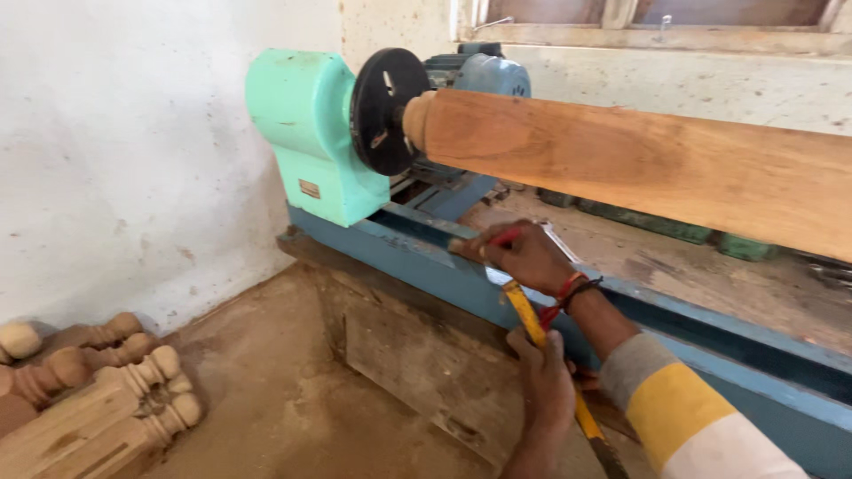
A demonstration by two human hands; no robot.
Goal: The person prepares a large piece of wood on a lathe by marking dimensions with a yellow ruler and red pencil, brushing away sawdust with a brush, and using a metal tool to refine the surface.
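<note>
head view: measuring was in hand. the right hand (pixel 524 257) pinched the yellow tape measure (pixel 532 321) against the blue lathe bed (pixel 426 253); the left hand (pixel 546 390) clenched it lower down. its long axis ran diagonally, away from the person. reading it would likely call for a taut, steady tape.

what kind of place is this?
Most likely a small woodturning workshop. A wood lathe holds a long wooden blank, finished turned legs lie on the dusty floor, and the person's right hand and left hand hold a yellow tape measure.
</note>
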